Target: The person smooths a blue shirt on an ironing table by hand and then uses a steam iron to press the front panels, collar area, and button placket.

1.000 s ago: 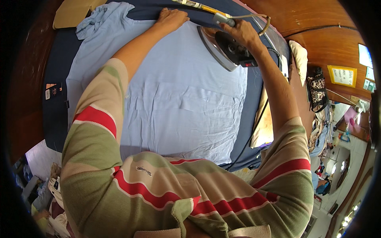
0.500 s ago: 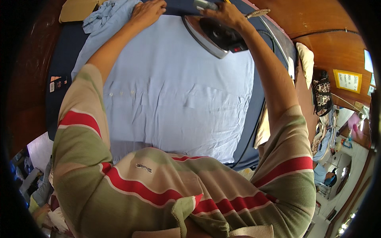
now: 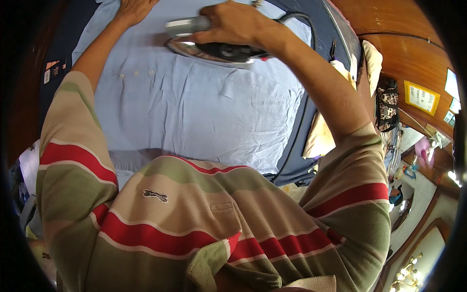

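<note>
A light blue shirt lies spread flat on a dark blue ironing surface. My right hand grips the handle of a clothes iron, whose silver soleplate rests on the upper part of the shirt. My left hand presses flat on the shirt at its far end, to the left of the iron, fingers partly cut off by the frame's top. A row of small white buttons shows on the shirt near my left forearm. A black cord loops off behind my right wrist.
Wooden panelling rises at the upper right. A cream cushion and a spotted bag sit beside the surface's right edge. A yellow notice hangs on the wall. Cluttered floor lies far below at the right.
The iron has slid leftward and toward me across the shirt. My left hand stays pressed at the far end of the shirt. The view has tilted down slightly.
</note>
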Tool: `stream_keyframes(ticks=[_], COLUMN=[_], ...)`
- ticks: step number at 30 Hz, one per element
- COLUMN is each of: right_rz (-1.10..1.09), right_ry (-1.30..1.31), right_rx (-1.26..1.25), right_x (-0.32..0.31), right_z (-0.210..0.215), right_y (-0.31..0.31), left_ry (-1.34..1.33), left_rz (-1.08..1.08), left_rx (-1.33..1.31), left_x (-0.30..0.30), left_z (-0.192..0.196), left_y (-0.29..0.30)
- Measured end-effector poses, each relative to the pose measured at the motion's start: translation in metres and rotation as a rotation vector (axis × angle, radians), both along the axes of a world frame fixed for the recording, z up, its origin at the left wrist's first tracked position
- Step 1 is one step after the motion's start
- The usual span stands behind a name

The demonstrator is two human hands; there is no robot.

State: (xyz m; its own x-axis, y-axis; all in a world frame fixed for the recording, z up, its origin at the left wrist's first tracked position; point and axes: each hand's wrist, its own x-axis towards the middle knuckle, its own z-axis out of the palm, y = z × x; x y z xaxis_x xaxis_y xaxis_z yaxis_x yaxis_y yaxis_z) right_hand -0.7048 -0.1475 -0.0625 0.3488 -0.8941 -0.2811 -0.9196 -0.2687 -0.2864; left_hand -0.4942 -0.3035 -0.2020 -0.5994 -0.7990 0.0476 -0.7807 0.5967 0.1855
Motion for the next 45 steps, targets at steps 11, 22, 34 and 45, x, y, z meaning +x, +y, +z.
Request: stream_keyframes(ticks=[11,22,34,45], right_rz=[-0.346,-0.399,-0.19,-0.525], right_ry=[0.079,0.038,0.137,0.092], right_rx=[0.044,0.024,-0.027,-0.085], right_x=[-0.17,-0.172,-0.134,-0.199], right_z=[0.014,0.012,0.005,0.007], right_y=[0.107,0.1,0.083,0.092], left_ry=[0.003,-0.03,-0.188,-0.264], left_rz=[0.053,0.073,0.0,0.079], left_rx=[0.084,0.072,-0.308,-0.219], left_x=[-0.004,-0.006,0.007,0.003], left_z=[0.008,0.014,-0.03,-0.014], left_y=[0.002,0.006,-0.026,-0.009])
